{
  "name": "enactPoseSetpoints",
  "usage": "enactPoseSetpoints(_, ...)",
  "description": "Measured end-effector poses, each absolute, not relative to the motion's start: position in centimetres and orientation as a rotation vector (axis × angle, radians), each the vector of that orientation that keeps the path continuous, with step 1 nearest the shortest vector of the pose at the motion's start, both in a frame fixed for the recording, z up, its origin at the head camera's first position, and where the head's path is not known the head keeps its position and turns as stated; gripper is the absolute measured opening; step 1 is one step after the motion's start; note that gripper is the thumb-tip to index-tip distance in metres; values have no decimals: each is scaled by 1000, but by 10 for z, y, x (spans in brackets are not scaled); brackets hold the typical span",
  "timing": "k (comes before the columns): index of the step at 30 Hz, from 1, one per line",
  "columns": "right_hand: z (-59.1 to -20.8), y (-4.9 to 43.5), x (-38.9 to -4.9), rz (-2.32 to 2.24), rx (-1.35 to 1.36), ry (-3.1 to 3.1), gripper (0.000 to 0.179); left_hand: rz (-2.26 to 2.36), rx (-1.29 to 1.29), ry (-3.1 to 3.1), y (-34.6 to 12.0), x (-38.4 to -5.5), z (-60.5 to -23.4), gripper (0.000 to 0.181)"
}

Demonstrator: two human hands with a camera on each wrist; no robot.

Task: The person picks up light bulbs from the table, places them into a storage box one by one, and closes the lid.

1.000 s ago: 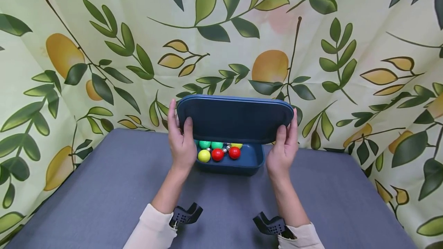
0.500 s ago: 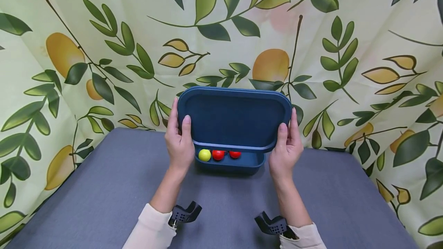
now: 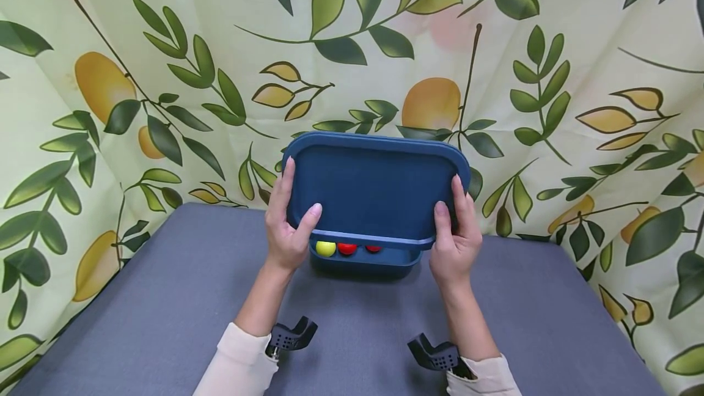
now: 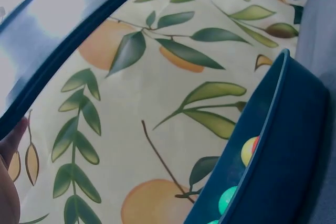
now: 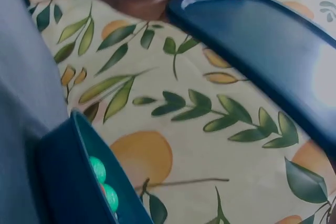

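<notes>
A dark blue rectangular lid (image 3: 374, 191) with rounded corners is held up, tilted, its recessed face toward the head camera. At its left edge my left hand (image 3: 285, 231) grips it, thumb on the face. The right edge is gripped by my right hand (image 3: 456, 246). Below and behind the lid, a matching blue box (image 3: 365, 271) sits on the table, apart from the lid in both wrist views. Inside it lie a yellow ball (image 3: 326, 249) and red balls (image 3: 347, 249), partly covered by the lid in the head view. Green balls (image 5: 97, 169) show in the right wrist view.
The table has a grey-blue cloth (image 3: 181, 298). Behind it and along both sides hangs a curtain (image 3: 352, 90) printed with leaves and fruit. Black wrist mounts (image 3: 293, 333) sit at the cuffs of white sleeves (image 3: 236, 362).
The lid has tilted more upright, turning its recessed face toward the head camera, and its near edge has dropped to cover more of the balls. Both hands have kept their grip.
</notes>
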State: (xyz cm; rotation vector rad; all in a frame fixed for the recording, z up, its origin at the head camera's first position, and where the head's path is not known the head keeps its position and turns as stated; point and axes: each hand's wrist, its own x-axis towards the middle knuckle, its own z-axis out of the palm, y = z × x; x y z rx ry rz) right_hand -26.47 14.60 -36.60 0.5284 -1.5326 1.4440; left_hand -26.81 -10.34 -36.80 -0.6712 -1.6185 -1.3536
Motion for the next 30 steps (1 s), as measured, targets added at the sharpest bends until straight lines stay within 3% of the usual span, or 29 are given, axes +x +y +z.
enactPoseSetpoints(5, -366, 147, -263, 1387, 527, -1687, 70, -1370, -598, -1662, -102, -267, -367, 71)
enactPoseSetpoints(10, -367, 146, -265, 1369, 474, -1793, 79, -1351, -522, -1723, -103, -270, -368, 72)
enactPoseSetpoints(30, -407, 148, -296, 1208, 288, -2276, 67, -1200, -199, -2328, -108, -295, -406, 67)
